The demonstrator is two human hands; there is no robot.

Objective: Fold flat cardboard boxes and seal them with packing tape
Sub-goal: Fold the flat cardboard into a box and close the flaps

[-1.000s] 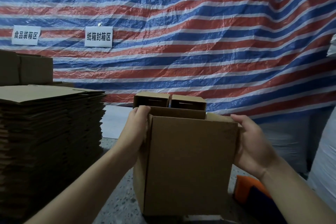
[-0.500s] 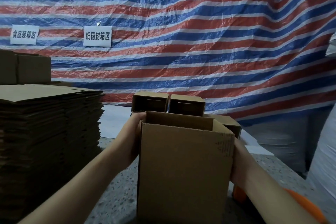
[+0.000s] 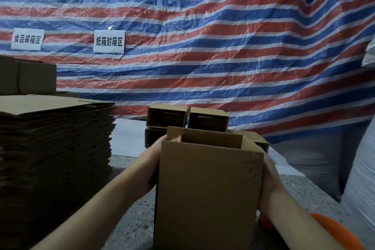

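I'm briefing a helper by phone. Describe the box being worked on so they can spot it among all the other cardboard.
Start at the tall stack of flat cardboard on the left of the speckled table. Just right of it, nearest the viewer, stands the box, upright with its top open. Unlike the smaller open boxes behind it, the left hand and right hand hold its sides.

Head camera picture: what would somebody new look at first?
Probably the big red, white and blue striped sheet filling the whole back. Next, the open cardboard box standing in the middle, with the left hand and right hand pressed on its sides. A tall stack of flat cardboard stands at the left.
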